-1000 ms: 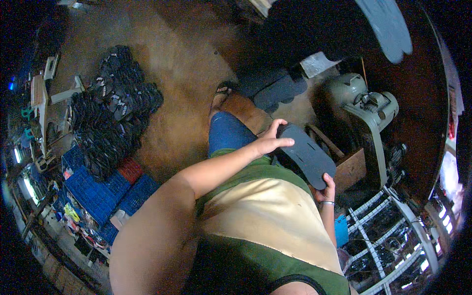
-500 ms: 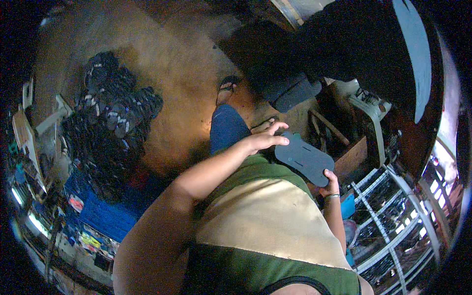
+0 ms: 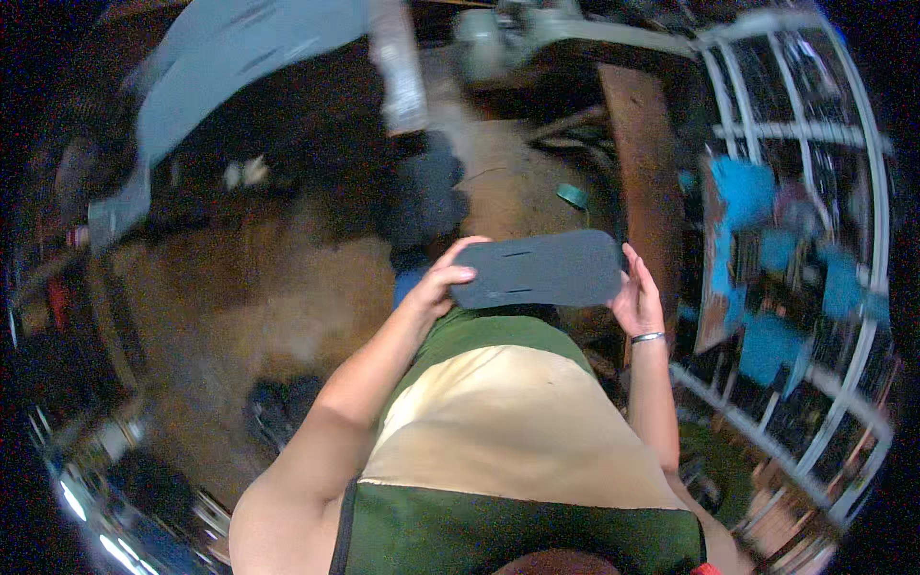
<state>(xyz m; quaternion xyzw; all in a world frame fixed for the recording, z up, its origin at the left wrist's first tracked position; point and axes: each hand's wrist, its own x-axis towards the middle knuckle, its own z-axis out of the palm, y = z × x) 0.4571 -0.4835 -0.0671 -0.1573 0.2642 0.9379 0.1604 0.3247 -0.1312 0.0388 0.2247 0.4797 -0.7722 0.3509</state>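
Observation:
A flat dark grey foam-like slab (image 3: 541, 268) with rounded corners and two short slits lies level in front of my waist. My left hand (image 3: 448, 280) grips its left end, thumb on top and fingers behind the edge. At the opposite end, my right hand (image 3: 640, 299) has its fingers stretched upward beside the edge, the palm side close against it. Whether its thumb supports the slab from below is hidden. Beyond the slab, a dark grey stack (image 3: 428, 187) of similar-looking pieces is blurred.
A wooden board (image 3: 647, 144) runs along the right, beside a pale metal rack (image 3: 795, 132) with blue pieces (image 3: 743, 192). A green ring-shaped item (image 3: 572, 196) lies on the brown floor (image 3: 326, 249). A large grey sheet (image 3: 249, 57) spans the upper left, near a grey-green machine (image 3: 522, 38).
The view has swung to the right, and the dark pile on the left has gone from sight. The slab has turned from slanted to level. My right thumb no longer shows on top of it.

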